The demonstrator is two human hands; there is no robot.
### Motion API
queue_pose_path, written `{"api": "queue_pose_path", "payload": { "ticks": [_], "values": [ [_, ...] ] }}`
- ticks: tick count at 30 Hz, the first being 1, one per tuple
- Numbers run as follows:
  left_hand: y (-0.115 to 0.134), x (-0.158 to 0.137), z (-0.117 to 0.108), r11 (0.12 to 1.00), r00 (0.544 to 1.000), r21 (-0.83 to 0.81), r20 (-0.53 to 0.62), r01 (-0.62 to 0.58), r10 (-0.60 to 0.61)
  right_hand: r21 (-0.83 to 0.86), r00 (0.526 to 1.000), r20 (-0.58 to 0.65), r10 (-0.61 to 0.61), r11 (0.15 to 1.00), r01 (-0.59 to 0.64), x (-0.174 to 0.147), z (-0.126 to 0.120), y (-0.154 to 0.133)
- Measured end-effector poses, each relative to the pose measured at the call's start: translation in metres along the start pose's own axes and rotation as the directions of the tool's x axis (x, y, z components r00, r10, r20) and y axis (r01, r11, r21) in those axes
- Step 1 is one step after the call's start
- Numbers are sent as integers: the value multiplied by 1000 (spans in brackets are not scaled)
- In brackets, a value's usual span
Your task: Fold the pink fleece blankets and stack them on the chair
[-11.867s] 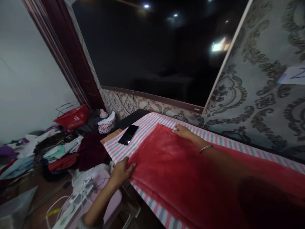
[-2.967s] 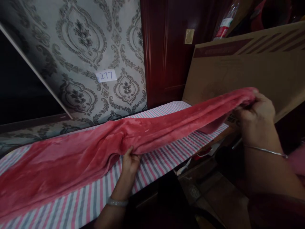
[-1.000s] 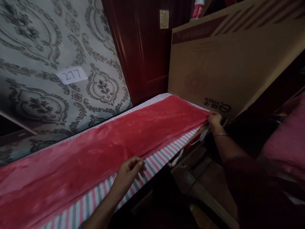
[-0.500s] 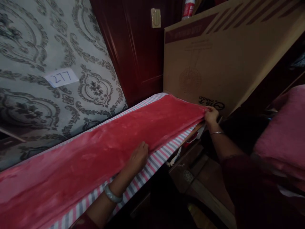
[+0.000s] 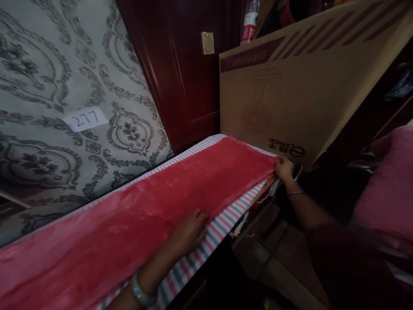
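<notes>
A long red cloth (image 5: 180,185), soft-looking and folded into a strip, lies over a striped cloth (image 5: 222,224) of white, pink and grey. At the strip's far right corner, my right hand (image 5: 284,169) is closed, pinching the cloth between thumb and fingers. My left hand (image 5: 191,230), with a pale bangle (image 5: 141,292) at the wrist, rests on the near edge of the red cloth. Its fingers are curled and seem to grip that edge; their undersides are hidden.
A large cardboard box (image 5: 277,99) stands behind the far end, with a plastic bottle (image 5: 250,23) beyond its top edge. Patterned grey wallpaper (image 5: 129,120) bears a paper marked 277 (image 5: 86,119). Pink fabric (image 5: 387,185) is at right.
The view has tilted up slightly, so most things appear lower. My left hand has shifted a little rightward along the near edge; my right hand stays at the far corner.
</notes>
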State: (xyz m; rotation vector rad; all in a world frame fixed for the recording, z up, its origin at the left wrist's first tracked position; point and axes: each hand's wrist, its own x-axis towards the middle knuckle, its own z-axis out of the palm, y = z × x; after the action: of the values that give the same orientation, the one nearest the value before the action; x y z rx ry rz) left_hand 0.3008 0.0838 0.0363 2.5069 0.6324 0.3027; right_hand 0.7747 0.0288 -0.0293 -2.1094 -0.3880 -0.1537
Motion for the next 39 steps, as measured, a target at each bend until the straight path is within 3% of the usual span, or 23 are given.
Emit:
{"api": "queue_pose_path", "payload": {
  "ticks": [3,5,7,11,15,20,25,29,33,36,39],
  "values": [
    [-21,9,-22,991,997,-108,-42,-73,69,-93,998,57,-6,996,11,0,-4,-3],
    [-46,19,-45,998,995,-46,-97,-42,37,-159,994,110,-5,987,23,4,-8,-7],
    [-76,29,-72,992,987,96,-146,82,-68,-227,985,174,3,973,38,10,-12,-13],
    [-138,43,-123,894,946,329,-218,304,-241,-343,956,291,35,937,71,25,-12,-34],
    [-181,55,-150,794,900,428,-267,431,-344,-408,924,378,51,905,117,36,9,-60],
    [-212,76,-161,731,853,440,-233,521,-468,-417,895,445,37,893,170,54,62,-96],
    [-230,101,-170,753,835,363,-194,549,-515,-342,865,501,1,919,197,80,107,-124],
    [-230,119,-176,813,851,253,-138,524,-506,-233,853,519,-58,950,207,93,131,-135],
    [-227,127,-168,850,870,188,-89,493,-485,-168,846,521,-110,959,228,95,157,-142],
    [-227,124,-156,853,885,238,-153,465,-439,-151,857,486,-168,950,272,97,171,-147],
    [-222,121,-153,775,844,349,-321,526,-429,-127,875,400,-273,929,348,107,175,-158]
  ]
}}
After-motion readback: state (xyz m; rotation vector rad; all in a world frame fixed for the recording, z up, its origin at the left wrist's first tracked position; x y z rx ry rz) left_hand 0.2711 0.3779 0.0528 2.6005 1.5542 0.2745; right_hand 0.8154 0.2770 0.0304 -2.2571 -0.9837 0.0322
